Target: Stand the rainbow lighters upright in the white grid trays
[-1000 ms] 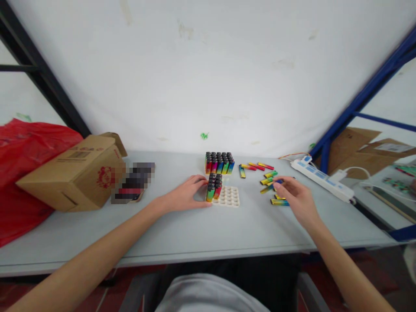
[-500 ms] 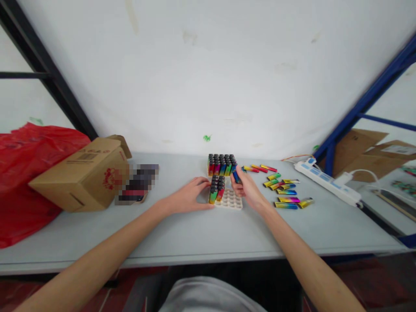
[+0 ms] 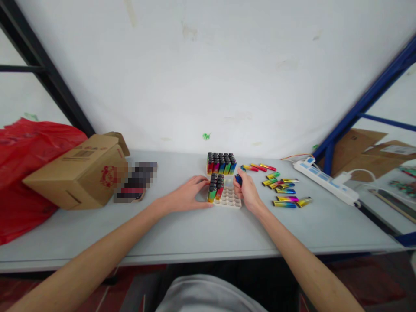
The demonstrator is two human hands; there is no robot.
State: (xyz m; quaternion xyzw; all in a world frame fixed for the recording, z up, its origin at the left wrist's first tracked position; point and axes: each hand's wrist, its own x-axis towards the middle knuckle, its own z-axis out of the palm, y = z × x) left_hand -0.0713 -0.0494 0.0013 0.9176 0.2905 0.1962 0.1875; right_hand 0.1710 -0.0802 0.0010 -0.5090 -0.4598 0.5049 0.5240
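Observation:
A white holder tray (image 3: 232, 201) with rows of round sockets lies on the table, its left columns filled with upright black-topped lighters (image 3: 212, 193). My left hand (image 3: 186, 195) rests at the tray's left side, fingers and thumb spread around its edge next to those lighters. Above the tray's right part, my right hand (image 3: 247, 190) grips a dark blue lighter (image 3: 238, 178), mostly hidden by the fingers. Just behind stands a block of upright multicoloured lighters (image 3: 221, 164). To the right lie several loose shiny lighter-shaped pieces (image 3: 285, 199) in metallic colours.
A white power strip (image 3: 326, 182) runs along the right of the table (image 3: 208, 234). On the left are a cardboard box (image 3: 81, 173), a red plastic bag (image 3: 29, 173) and a blurred-out dark object (image 3: 136, 182). A white wall closes off the back.
My right hand has shifted slightly right, and the blue lighter in it is turned so less of it shows. My left hand keeps its place at the tray.

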